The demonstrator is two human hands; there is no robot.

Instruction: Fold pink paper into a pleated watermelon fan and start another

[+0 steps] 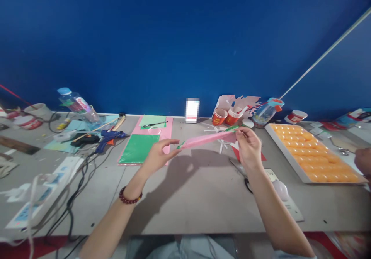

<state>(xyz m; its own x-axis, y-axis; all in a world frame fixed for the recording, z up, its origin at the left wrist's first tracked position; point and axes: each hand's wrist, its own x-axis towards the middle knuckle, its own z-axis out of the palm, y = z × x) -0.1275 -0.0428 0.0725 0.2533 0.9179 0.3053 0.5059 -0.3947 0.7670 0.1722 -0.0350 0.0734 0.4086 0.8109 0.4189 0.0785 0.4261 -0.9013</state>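
Observation:
A narrow pink paper strip (205, 138) with green pieces at both ends is held above the table, sloping up to the right. My right hand (248, 145) pinches its right end between thumb and fingers, beside a green piece (232, 128). At the lower left end, the thumb and forefinger of my left hand (160, 153) close around the other green piece (180, 145). Below my right hand lie scissors (247, 183), partly covered by the wrist. White paper strips (222, 147) and red paper (262, 154) are behind the right hand.
To the left lie a green paper pack (139, 149), a blue glue gun (106, 139), cables and a power strip (49, 193). Red paper cups (219, 116) and a phone (192, 110) stand at the back. On the right are an orange-filled tray (313, 154) and another person's hand (363, 160).

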